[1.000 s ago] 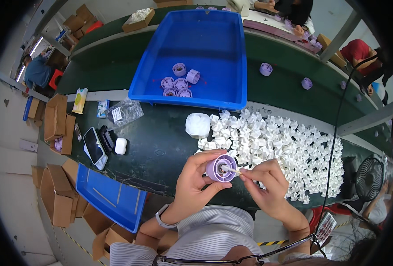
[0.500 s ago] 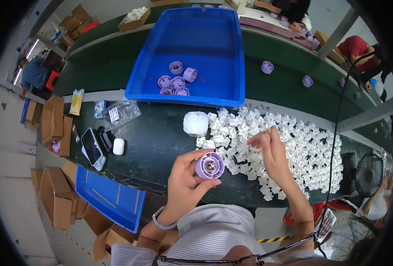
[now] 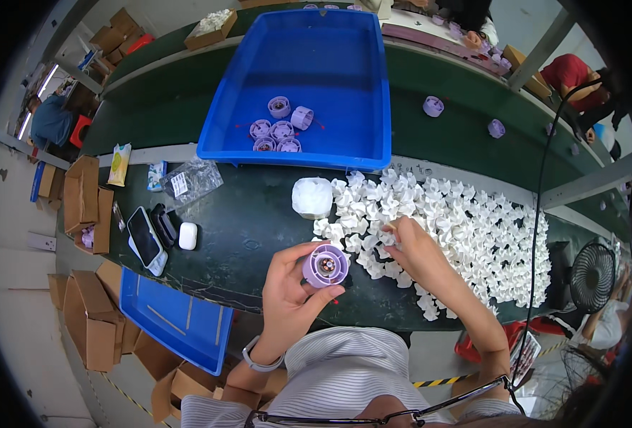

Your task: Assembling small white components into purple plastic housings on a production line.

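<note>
My left hand point(image 3: 287, 299) is closed around a round lilac plastic housing point(image 3: 325, 266), holding it above the dark green table with its open end up. Inside the housing's ring sit small metallic and reddish parts, and a bit of red shows below my thumb. Over the near left side of a wide spread of white, petal-shaped pieces point(image 3: 473, 242), my right hand point(image 3: 417, 251) has its thumb and fingers drawn together. Whatever they pinch is too small to make out. A translucent white block-like thing point(image 3: 312, 197) stands just beyond the housing.
A large blue tray point(image 3: 309, 57) holds several lilac housings point(image 3: 281, 131). More housings point(image 3: 433, 106) lie on the green belt. At left are a phone point(image 3: 147, 241), a white case point(image 3: 188, 235) and a cardboard box point(image 3: 82, 200). A black fan point(image 3: 592, 278) and hanging cable stand right.
My right hand has come down and left, toward the housing, over the white pieces. My left hand and the housing have shifted slightly left.
</note>
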The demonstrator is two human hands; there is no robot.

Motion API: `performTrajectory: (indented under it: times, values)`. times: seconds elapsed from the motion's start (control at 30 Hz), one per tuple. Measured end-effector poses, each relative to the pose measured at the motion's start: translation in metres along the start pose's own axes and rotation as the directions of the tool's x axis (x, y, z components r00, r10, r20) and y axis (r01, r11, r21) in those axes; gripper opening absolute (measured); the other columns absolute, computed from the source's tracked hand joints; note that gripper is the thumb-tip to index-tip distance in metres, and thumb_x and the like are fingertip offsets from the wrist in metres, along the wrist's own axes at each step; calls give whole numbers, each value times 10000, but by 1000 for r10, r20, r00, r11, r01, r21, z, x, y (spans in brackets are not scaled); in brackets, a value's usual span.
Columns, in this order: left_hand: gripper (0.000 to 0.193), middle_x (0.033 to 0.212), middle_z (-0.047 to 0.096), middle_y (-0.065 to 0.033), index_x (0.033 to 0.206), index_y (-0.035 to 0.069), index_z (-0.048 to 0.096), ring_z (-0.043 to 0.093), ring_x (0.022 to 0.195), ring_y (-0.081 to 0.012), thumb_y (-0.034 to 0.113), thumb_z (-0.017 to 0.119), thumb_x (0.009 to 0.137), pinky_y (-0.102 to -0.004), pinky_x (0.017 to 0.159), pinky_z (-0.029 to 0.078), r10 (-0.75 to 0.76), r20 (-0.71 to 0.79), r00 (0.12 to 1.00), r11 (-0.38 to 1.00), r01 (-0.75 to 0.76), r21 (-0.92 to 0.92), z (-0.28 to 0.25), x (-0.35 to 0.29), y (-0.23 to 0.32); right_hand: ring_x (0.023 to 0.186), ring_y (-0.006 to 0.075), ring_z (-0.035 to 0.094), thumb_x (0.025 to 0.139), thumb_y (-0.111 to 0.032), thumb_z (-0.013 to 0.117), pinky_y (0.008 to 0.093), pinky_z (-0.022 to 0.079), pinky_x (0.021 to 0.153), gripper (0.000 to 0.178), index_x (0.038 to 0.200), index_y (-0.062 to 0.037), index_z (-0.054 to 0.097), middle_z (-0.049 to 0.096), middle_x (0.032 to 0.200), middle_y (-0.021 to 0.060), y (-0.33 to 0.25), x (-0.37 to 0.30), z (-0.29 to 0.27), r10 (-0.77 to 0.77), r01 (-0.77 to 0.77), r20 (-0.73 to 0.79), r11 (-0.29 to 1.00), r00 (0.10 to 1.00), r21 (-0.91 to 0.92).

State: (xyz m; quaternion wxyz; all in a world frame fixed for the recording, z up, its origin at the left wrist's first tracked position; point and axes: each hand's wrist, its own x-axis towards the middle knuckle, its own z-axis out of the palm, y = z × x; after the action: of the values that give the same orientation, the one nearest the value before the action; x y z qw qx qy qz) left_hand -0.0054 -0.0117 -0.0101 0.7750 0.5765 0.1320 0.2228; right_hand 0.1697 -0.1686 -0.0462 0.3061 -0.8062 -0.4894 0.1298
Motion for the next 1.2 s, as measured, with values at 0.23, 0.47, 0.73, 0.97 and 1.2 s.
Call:
performTrajectory:
  times: [0.23, 0.47, 0.73, 0.97, 1.2]
  values:
    - [573, 1223, 466, -211, 1218, -33, 367, 531, 1110, -255, -166, 630, 727, -370, 901, 520, -3, 13, 1000, 1000, 3, -15, 3, 1, 0, 782, 361, 542, 777, -25, 667, 399, 437, 668, 310, 899, -14, 382, 510, 865, 175, 3, -1, -7, 2, -7, 92, 999, 996, 51]
    - [618, 1229, 473, -187, 1229, -29, 387, 504, 1147, -239, -177, 657, 693, -348, 953, 464, 17, 41, 999, 998, -20, 63, 2, 4, -4, 885, 257, 580, 785, -8, 676, 340, 467, 739, 395, 841, -70, 289, 612, 1054, 194, -6, 3, -13, 118, -110, 8, 907, 993, 406]
    - [621, 1219, 464, -183, 1152, 7, 416, 473, 1187, -264, -165, 722, 639, -377, 946, 491, 68, 81, 994, 993, -75, 90, 16, 4, -11, 1114, 220, 542, 796, 56, 654, 350, 423, 966, 417, 833, -132, 284, 572, 1152, 268, -47, -6, -14, 250, -150, 108, 154, 962, 977]
    - [621, 1220, 463, -185, 1155, 1, 414, 471, 1189, -265, -166, 720, 641, -379, 943, 494, 76, 89, 993, 992, -84, 90, 19, 5, -11, 1104, 231, 545, 788, 29, 678, 387, 381, 984, 426, 828, -139, 289, 594, 1134, 240, -47, -7, -12, 251, -129, 74, 210, 965, 969]
    - [605, 1200, 472, -176, 1140, -7, 434, 478, 1182, -263, -163, 727, 635, -373, 940, 498, 92, 74, 993, 988, -100, 116, 22, 5, -13, 1098, 226, 543, 782, 32, 684, 366, 401, 960, 434, 828, -138, 288, 599, 1121, 235, -49, -8, -15, 245, -122, 60, 247, 968, 961]
